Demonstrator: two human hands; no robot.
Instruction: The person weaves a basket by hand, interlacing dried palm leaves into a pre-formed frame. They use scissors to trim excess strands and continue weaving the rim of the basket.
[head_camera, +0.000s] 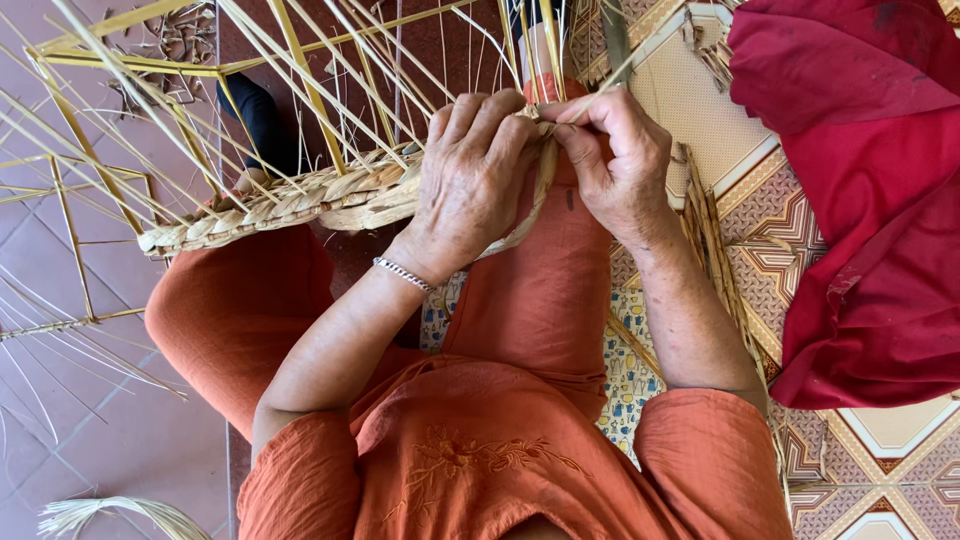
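My left hand (470, 180) grips the woven rim (300, 200) while my right hand (615, 150) pinches straw strands (545, 55) beside it.

The ground here is a floor of plain reddish-brown square tiles (120, 440) on one side, giving way to patterned tiles in cream, brown and red geometric shapes (770, 230) on the other. A heap of crumpled crimson cloth (870, 200) lies on the patterned part. Loose pale yellow straw stalks (60, 250) are scattered across the plain tiles, and a curled bundle of pale fibres (110, 512) rests near the lower edge. Small dry brown scraps (175, 45) litter the far corner.
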